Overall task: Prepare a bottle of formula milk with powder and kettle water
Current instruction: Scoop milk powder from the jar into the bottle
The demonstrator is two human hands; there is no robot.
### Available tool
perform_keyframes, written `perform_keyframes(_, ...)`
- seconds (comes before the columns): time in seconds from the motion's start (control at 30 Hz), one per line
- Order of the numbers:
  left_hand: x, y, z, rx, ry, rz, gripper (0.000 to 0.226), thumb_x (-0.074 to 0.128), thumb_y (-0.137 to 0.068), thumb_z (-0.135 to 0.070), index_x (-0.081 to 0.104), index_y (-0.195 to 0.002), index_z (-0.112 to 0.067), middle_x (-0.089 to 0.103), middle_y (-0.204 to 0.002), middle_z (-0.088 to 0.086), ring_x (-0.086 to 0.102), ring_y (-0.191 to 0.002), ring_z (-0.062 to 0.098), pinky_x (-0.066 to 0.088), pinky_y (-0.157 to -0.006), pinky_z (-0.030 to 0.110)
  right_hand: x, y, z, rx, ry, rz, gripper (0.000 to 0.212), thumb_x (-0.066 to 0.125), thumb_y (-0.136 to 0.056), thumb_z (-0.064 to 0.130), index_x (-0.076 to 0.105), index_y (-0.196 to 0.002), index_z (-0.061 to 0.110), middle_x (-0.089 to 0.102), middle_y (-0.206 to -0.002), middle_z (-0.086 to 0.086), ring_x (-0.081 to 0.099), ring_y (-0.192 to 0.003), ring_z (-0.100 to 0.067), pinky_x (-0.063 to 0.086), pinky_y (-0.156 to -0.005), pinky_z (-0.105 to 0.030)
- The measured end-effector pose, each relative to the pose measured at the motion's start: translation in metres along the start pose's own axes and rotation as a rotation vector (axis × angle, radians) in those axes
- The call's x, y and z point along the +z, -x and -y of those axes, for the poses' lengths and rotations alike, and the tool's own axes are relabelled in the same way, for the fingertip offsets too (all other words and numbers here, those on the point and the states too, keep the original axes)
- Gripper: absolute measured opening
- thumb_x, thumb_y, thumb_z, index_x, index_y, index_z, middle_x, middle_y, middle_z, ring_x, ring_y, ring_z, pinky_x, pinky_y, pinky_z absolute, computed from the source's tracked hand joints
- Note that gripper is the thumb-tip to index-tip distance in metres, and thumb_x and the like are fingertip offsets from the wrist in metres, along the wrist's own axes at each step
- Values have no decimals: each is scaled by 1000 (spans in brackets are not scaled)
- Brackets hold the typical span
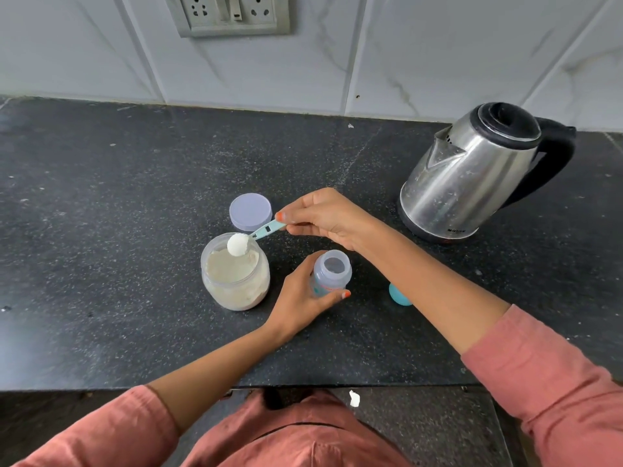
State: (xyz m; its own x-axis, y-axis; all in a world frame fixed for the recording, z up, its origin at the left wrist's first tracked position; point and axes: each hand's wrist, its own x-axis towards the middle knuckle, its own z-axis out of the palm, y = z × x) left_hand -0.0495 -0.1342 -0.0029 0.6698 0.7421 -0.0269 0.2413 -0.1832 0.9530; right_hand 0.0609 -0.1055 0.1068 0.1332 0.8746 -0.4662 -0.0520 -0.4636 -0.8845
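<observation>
The bottle (332, 273) stands upright and uncapped near the middle of the dark counter (135, 197), its open mouth facing up. The left hand (300, 308) grips it from the near left side, fingers and thumb curled round its body. Just left of the bottle sits a clear jar (236, 284), open and mostly full of pale powder. The right hand (328, 217) reaches in from the right and pinches the end of a light blue scoop (259, 232) between thumb and fingertips; the scoop's bowl carries a rounded heap of powder (237, 244) and sits over the far rim of the jar. A round pale lid (250, 211) lies flat on the counter just beyond the jar. A small teal object (397, 294) lies right of the bottle, partly hidden by the right forearm. A steel kettle (472, 176) with a black lid and handle stands at the far right, its spout pointing left. A socket plate (229, 13) is set in the tiled wall behind.
</observation>
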Motion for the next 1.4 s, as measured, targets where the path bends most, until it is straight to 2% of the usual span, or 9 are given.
perform_keyframes(0.13,-6,8,-1,-4,11,16,62,79,-71,-22,40,-116,-38,52,-112,-22,49,-106,-13,38,-91,5,0,3,0,4,-7,-4,13,67,-79,3,66,-91,-2,66,-76,-3,62,-69,-8,53,-59,-12)
perform_keyframes(0.27,-17,23,-2,-5,2,24,62,80,-69,-26,40,-112,-44,54,-115,-21,51,-109,-8,39,-93,8,3,7,0,9,7,-10,11,66,-80,4,66,-90,0,66,-78,-3,61,-71,-9,53,-60,-12)
perform_keyframes(0.43,-29,43,-4,17,-4,29,60,79,-66,-36,44,-115,-40,58,-116,-18,54,-109,-4,41,-92,13,9,12,-6,9,6,-26,6,66,-80,5,67,-85,1,66,-79,-4,61,-72,-9,55,-63,-13)
perform_keyframes(0.6,-42,64,-8,54,-29,17,59,78,-67,-38,46,-116,-39,58,-116,-18,53,-108,-6,37,-91,8,15,20,-13,19,-12,-64,3,66,-81,5,67,-83,4,66,-80,-5,61,-73,-9,54,-62,-13)
perform_keyframes(0.73,-57,80,-9,84,-83,-45,59,78,-65,-39,45,-114,-42,53,-116,-24,49,-110,-12,33,-92,4,20,26,-18,11,-58,-82,1,66,-80,3,66,-81,4,66,-78,-5,62,-70,-8,54,-61,-12)
perform_keyframes(1.03,-98,110,-11,132,-212,-252,67,72,-59,-51,50,-118,-30,50,-113,-17,46,-106,-13,32,-92,3,29,34,-22,-10,-118,-184,2,66,-81,4,66,-82,5,66,-81,-5,61,-71,-8,51,-58,-11)
perform_keyframes(1.17,-119,110,-18,70,-207,-347,74,79,-53,-40,52,-121,-31,53,-108,-17,48,-100,-16,34,-88,2,33,36,-22,-1,-152,-222,3,66,-80,4,67,-82,6,65,-83,-5,61,-71,-9,52,-58,-11)
perform_keyframes(1.3,-136,102,-22,-6,-79,-432,67,90,-53,-20,50,-105,-35,61,-104,-20,58,-93,-7,47,-80,13,36,39,-20,-20,-191,-267,4,66,-80,3,68,-81,6,66,-82,-4,62,-68,-7,52,-59,-11)
perform_keyframes(1.4,-145,94,-21,-32,-85,-454,60,87,-57,-12,46,-94,-34,59,-97,-27,56,-88,-17,46,-73,7,38,42,-16,-48,-233,-304,3,67,-79,3,68,-81,5,67,-81,-4,62,-66,-6,51,-58,-11)
